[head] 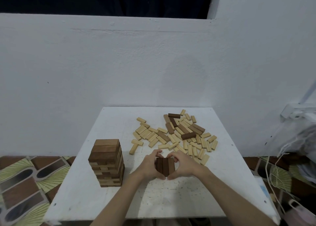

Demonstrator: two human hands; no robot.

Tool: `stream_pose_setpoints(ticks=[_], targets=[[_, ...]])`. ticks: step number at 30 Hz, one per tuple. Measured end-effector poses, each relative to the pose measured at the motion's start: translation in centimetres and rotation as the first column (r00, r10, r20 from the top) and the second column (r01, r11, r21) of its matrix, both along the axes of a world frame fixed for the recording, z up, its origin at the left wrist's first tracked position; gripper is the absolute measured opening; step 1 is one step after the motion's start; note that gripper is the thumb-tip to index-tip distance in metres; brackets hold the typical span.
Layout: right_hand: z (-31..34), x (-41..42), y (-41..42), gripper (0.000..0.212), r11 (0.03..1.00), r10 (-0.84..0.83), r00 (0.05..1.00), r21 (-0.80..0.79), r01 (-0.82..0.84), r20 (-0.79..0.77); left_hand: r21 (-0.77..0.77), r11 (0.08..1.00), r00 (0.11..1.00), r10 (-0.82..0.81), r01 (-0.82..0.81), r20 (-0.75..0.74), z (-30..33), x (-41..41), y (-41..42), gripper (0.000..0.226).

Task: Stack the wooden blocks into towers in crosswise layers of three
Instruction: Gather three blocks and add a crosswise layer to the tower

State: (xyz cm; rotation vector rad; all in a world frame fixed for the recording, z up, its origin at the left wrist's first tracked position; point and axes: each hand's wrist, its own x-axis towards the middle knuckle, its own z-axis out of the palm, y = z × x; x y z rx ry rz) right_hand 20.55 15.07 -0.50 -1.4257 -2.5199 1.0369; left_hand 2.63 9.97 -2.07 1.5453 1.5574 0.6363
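Note:
Three dark wooden blocks lie side by side as one layer on the white table, near its middle front. My left hand curls round the layer's left side and my right hand curls round its right side, fingertips at the far edge and thumbs at the near edge. A finished tower of crosswise light and dark layers stands at the table's left. A loose pile of blocks, mostly pale with several dark ones, spreads over the back right of the table.
A white wall rises right behind the table. Patterned floor tiles show at left. Plastic bags and white cords crowd the right side beyond the table edge.

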Motion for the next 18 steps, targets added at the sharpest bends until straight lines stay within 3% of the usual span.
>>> stream_pose_setpoints(ticks=[9, 11, 14, 18], targets=[[0.6, 0.4, -0.3, 0.067, 0.995, -0.062, 0.996, -0.078, 0.056, -0.067, 0.009, 1.0, 0.999, 0.019, -0.018, -0.043, 0.9, 0.3, 0.1, 0.095], [1.5, 0.6, -0.3, 0.074, 0.994, -0.081, 0.992, -0.081, 0.073, -0.093, 0.036, 0.999, 0.998, 0.022, -0.02, -0.063, 1.7, 0.5, 0.3, 0.098], [3.5, 1.0, 0.0, 0.093, 0.997, -0.077, 0.99, -0.031, 0.074, -0.117, 0.081, 0.997, 0.997, 0.0, 0.007, -0.075, 3.5, 0.7, 0.8, 0.096], [6.4, 1.4, 0.4, 0.082, 0.997, -0.058, 0.992, 0.045, 0.064, -0.112, 0.141, 0.988, 0.993, -0.044, 0.059, -0.108, 7.1, 0.6, 1.6, 0.091]])
